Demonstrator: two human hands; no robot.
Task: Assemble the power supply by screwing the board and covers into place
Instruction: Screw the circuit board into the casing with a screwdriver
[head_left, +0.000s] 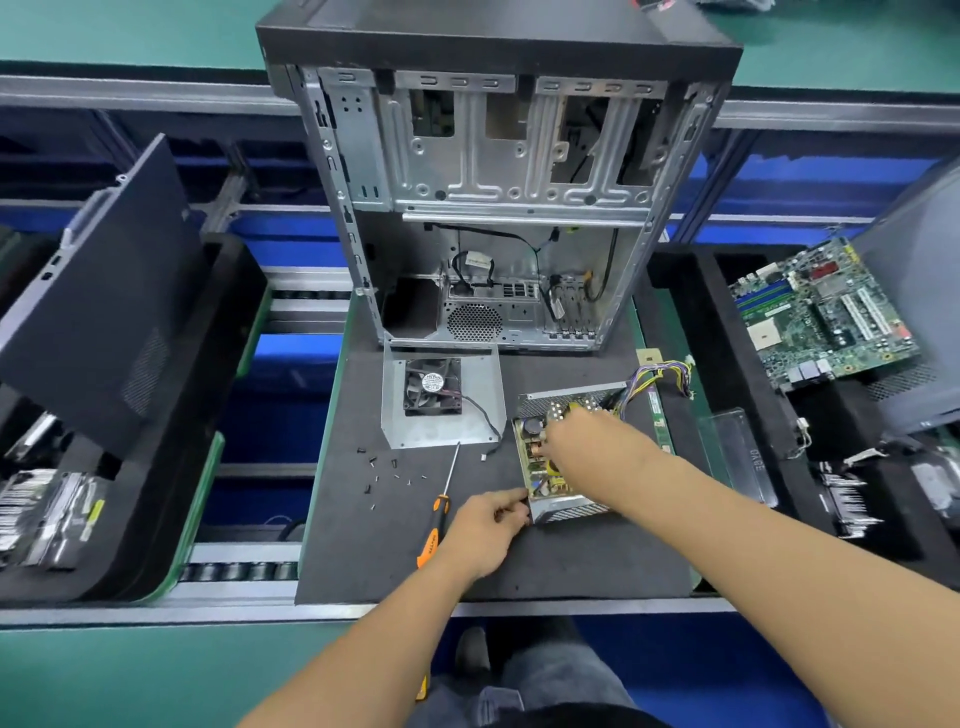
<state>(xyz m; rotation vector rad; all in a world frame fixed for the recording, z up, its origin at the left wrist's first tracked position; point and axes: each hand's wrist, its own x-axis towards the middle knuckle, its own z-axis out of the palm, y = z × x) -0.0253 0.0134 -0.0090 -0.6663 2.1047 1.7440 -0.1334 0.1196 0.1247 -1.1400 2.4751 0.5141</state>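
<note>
Circuit board (540, 462) inside metal housing (571, 512)

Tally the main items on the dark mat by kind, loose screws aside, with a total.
PC case: 1
Fan cover: 1
Power supply: 1
Screwdriver: 1
Total: 4
The left hand grips the supply's near corner; the right hand rests on its board.

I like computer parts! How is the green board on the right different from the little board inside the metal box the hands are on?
The big green motherboard lies bare and tilted in a black tray, untouched. The small power supply board sits inside a silver mesh housing, with both hands on it. Both are circuit boards.
</note>
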